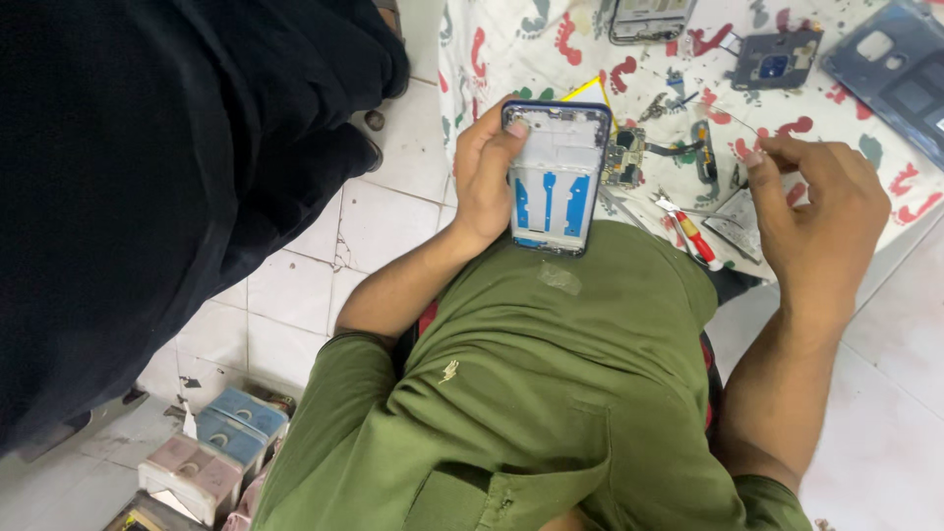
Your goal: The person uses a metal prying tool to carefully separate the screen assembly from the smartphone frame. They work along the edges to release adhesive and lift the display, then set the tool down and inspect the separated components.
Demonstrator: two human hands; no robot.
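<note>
My left hand grips an opened phone frame, blue-edged with a white inner plate and blue strips, and holds it upright over my green shirt. The thumb rests on its top left corner. To the right, my right hand pinches the end of a thin wire between thumb and fingers, above a white cloth printed with coloured footprints. A small circuit board with a black flex cable lies on the cloth just right of the frame.
On the cloth lie a red-handled screwdriver, a dark camera-housing part, a second phone frame and a dark-blue back cover. Someone in dark clothing fills the left. Small boxes sit on the white-tiled floor.
</note>
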